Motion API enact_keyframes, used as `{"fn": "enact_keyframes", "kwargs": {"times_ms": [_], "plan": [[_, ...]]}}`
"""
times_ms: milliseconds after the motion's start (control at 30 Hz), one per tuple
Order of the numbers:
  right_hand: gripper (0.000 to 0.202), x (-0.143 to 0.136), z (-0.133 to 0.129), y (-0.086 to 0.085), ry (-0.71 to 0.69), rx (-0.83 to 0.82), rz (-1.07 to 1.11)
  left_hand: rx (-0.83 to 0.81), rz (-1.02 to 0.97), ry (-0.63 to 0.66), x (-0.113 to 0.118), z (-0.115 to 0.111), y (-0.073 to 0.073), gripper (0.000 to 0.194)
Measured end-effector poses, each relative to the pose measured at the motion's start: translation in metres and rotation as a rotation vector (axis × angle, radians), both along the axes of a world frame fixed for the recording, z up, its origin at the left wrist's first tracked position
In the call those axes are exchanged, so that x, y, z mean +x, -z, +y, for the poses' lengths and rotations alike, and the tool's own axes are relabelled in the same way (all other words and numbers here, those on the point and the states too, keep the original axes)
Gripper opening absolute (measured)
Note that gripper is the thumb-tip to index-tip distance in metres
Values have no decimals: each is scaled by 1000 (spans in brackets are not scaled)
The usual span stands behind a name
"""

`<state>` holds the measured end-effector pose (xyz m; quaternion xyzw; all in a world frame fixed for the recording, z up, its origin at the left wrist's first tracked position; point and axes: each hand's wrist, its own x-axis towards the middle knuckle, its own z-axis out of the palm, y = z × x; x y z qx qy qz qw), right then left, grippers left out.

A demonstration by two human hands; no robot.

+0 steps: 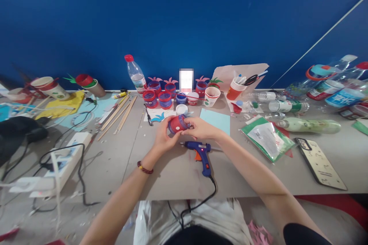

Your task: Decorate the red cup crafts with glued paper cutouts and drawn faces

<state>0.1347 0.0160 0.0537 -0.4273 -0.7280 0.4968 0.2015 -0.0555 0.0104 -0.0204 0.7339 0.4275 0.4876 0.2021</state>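
A small red cup [178, 123] with purple bands and white dots lies tilted on its side between my hands. My left hand [164, 137] is wrapped round its left side from below. At its right end, the fingers of my right hand [199, 128] are closed against the purple rim; whether they also pinch something small is hidden. Just below my hands, a blue hot glue gun [201, 153] with an orange trigger rests on the table, its nozzle towards the left. Behind the held cup stand a white lid [181, 110] and several similar red and purple cups [165, 100].
Left are wooden sticks [125, 115], a power strip [64, 164] and loose cables. A light blue paper sheet [215, 120] lies behind my right hand. To the right are a green packet [268, 138], a phone [320, 164] and several plastic bottles [289, 106].
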Motion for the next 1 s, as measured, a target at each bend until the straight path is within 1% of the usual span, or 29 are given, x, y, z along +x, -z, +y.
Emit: {"fn": "enact_keyframes", "kwargs": {"times_ms": [200, 433, 600, 700, 800, 900, 1000], "plan": [[27, -1, 0, 2, 10, -28, 4, 29, 18, -1, -1, 0, 0, 53], [24, -1, 2, 3, -3, -34, 5, 19, 36, 9, 0, 0, 0, 49], [21, -1, -1, -2, -31, -68, 11, -21, 35, 15, 0, -1, 1, 50], [18, 2, -1, -8, -42, -59, -24, -44, 32, 16, 1, -2, -1, 52], [17, 8, 1, -12, -103, -82, -64, -93, 32, 25, 2, -3, -3, 53], [20, 16, 6, -12, -169, -135, -58, -129, 35, 48, 2, -4, -4, 53], [19, 22, 10, -10, -189, -144, -30, -173, 14, 64, 1, -3, -4, 55]]}}
